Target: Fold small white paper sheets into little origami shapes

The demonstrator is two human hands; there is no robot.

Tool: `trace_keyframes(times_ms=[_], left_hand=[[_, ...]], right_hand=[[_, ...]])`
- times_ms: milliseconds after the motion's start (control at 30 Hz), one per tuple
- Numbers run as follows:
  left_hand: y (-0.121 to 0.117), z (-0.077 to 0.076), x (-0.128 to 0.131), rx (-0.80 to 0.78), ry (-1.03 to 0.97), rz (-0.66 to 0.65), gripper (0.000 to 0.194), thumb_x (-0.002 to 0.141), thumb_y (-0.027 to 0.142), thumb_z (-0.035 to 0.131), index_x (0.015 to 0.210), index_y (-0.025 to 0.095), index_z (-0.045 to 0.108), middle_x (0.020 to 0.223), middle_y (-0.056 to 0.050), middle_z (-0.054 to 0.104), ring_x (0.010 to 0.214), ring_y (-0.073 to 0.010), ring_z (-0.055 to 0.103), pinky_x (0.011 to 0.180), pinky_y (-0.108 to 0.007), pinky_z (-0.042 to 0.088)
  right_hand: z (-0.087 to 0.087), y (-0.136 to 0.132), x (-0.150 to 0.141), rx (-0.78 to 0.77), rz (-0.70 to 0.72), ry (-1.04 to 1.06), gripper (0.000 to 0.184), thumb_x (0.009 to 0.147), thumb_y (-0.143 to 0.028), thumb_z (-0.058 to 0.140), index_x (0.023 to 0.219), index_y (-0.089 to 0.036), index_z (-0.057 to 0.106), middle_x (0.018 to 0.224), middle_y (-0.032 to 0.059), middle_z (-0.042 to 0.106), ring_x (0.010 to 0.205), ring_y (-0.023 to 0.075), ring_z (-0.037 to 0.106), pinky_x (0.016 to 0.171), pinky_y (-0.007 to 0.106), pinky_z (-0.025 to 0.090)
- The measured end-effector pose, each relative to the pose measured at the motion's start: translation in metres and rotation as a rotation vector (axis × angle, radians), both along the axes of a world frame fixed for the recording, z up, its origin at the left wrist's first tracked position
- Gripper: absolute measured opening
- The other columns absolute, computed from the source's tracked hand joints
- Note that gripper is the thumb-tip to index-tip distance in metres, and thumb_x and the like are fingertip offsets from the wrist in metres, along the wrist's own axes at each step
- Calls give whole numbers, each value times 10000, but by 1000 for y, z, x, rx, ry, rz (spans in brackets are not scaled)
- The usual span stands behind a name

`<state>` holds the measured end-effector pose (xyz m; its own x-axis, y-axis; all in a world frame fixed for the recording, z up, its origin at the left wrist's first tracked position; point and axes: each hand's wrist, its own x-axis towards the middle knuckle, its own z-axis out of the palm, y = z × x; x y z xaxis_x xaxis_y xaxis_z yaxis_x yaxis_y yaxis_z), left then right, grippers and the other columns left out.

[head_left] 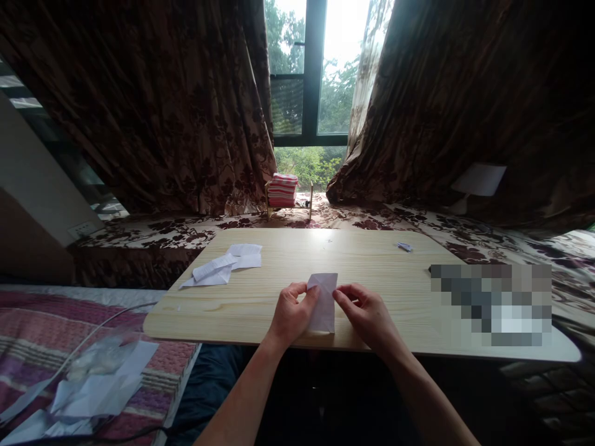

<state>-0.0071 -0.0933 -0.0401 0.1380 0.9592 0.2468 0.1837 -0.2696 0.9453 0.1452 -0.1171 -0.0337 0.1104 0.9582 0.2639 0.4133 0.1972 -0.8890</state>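
A small white sheet of paper (324, 310) with crease lines stands tilted between my hands, above the table's front edge. My left hand (292, 310) grips its left side, the thumb lying across the face and the fingers behind. At the upper right edge, my right hand (365, 310) pinches the paper between thumb and fingertips. Several printed paper pieces (216, 267) lie overlapping on the left part of the table.
The pale wooden table (372, 260) has rounded corners. A small white folded item (404, 246) lies at its back right, beyond a blurred-out patch (493, 303). On the bed at left are loose papers (97, 393) and a cable (93, 334). Folded striped cloths (282, 189) stand by the window.
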Motion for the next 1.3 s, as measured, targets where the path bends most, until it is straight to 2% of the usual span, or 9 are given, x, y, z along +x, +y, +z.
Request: trace_keyframes(times_ms=[200, 333, 467, 700, 933, 1100, 1300], left_hand=[[-1, -1, -1, -21, -19, 1, 324, 813, 398, 549, 823, 125, 723, 831, -74, 692, 761, -199, 602, 623, -251, 475], [-1, -1, -1, -33, -28, -3, 323, 808, 396, 555, 845, 126, 728, 831, -75, 697, 741, -195, 604, 619, -253, 480], [-1, -1, 0, -39, -58, -13, 326, 811, 386, 555, 894, 123, 727, 876, -83, 699, 770, -199, 606, 633, -254, 481], [-2, -2, -1, -15, -79, -31, 303, 810, 374, 564, 865, 123, 725, 844, -69, 702, 807, -200, 607, 678, -247, 475], [-2, -3, -1, -67, -216, 8, 299, 780, 396, 604, 798, 118, 712, 675, -19, 659, 596, -123, 546, 532, -200, 405], [0, -6, -2, -71, -214, -12, 311, 761, 405, 621, 802, 110, 712, 699, -25, 660, 618, -129, 554, 546, -201, 421], [1, -9, -2, -65, -203, -14, 274, 775, 387, 609, 799, 127, 692, 730, -16, 669, 663, -134, 572, 585, -200, 436]], right_hand=[[7, -6, 4, 36, 21, -74, 269, 807, -414, 533, 769, -176, 653, 828, 61, 660, 755, 185, 590, 669, 297, 446], [11, -5, 3, 90, 12, -131, 220, 799, -374, 552, 744, -184, 646, 786, 35, 637, 708, 160, 560, 664, 289, 430], [12, 3, 2, 82, 23, -136, 233, 799, -378, 547, 715, -175, 626, 759, 29, 605, 658, 144, 534, 640, 283, 425], [14, 10, 1, 78, 91, -82, 256, 801, -382, 537, 704, -166, 634, 794, 41, 573, 696, 147, 545, 624, 272, 433], [5, 6, -1, 45, 103, -56, 252, 761, -401, 576, 786, -165, 660, 897, 69, 598, 811, 183, 577, 683, 305, 448], [-4, 4, -6, 13, 107, 25, 262, 741, -416, 571, 680, -166, 620, 897, 64, 573, 816, 175, 563, 666, 282, 456], [-5, 5, -9, -12, 137, 75, 244, 753, -397, 571, 717, -161, 621, 903, 60, 589, 784, 161, 570, 654, 265, 463]])
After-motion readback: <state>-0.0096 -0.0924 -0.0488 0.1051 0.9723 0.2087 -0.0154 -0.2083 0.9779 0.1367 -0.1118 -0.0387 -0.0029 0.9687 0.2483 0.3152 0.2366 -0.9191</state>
